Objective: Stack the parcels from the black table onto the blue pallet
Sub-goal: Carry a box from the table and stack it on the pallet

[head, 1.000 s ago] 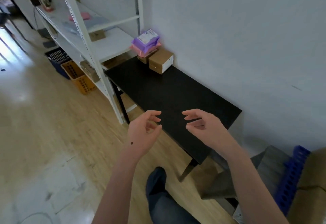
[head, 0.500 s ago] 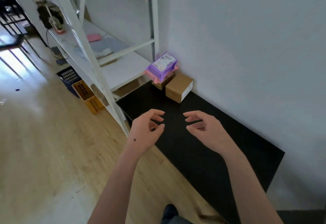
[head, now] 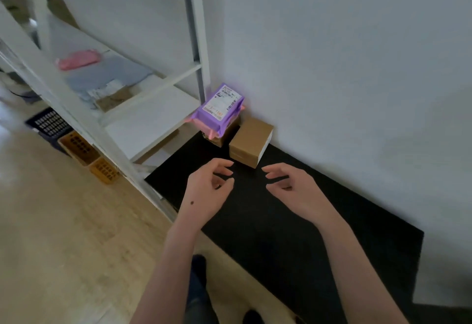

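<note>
Black table [head: 281, 234] sits right under both hands. The left hand [head: 207, 191] and right hand [head: 293, 188] hover side by side above it, fingers loosely curled and relaxed, holding nothing and touching nothing.

The parcels are just past the fingertips, tucked in the far corner of the table against the white wall [head: 344, 68]. The nearest is a brown cardboard box [head: 249, 145], pretty much straight ahead between the two hands. Just beside it, to the left, is a little stack: a purple mailer [head: 221, 109] on top, a pink mailer [head: 212, 133] poking out under it, and a small cardboard box [head: 221, 140] at the bottom. So that's four parcels by my count.

The purple one has a white shipping label with barcodes and an orange bit, but the print is too small to read. The brown box has a white label on its side, also unreadable.

Left of the table there's a white shelving unit [head: 153, 117] holding a pink pouch [head: 76, 59] and a grey mailer bag [head: 107, 76]. Under it are two orange crates [head: 79, 147] and one dark crate [head: 49, 123] on the wood floor [head: 63, 221].
</note>
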### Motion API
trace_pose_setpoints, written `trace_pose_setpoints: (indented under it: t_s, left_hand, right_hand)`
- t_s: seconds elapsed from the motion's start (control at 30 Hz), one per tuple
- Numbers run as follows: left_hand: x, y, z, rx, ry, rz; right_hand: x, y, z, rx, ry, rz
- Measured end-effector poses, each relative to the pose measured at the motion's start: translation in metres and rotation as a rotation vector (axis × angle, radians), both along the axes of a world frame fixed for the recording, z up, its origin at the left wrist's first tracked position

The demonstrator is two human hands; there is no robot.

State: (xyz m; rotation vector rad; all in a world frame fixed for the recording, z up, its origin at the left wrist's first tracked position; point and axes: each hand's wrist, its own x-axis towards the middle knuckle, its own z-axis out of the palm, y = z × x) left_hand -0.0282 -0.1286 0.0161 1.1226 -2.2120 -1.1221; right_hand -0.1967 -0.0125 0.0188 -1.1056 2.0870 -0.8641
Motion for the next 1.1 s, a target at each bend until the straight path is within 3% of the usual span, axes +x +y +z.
trace_pose_setpoints:
  t_s: [0.37,0.63,0.9,1.1]
  left_hand:
    - [-0.053,-0.155,-0.014,-0.051,-0.130,-0.298]
    - [-0.096,-0.208,-0.042,0.012,-0.167,-0.451]
    - [-0.137,-0.210,-0.072,0.224,-0.363,-0.570]
    - [-0.159,-0.207,-0.094,0.411,-0.430,-0.529]
  right_hand:
    - [-0.006,-0.099,-0.021,0.050,0.035,-0.359]
    - [-0.014,-0.140,-0.042,0.111,0.026,-0.497]
    - [-0.039,-0.160,-0.080,0.228,-0.021,-0.545]
    - [-0.051,-0.162,-0.106,0.279,-0.101,-0.569]
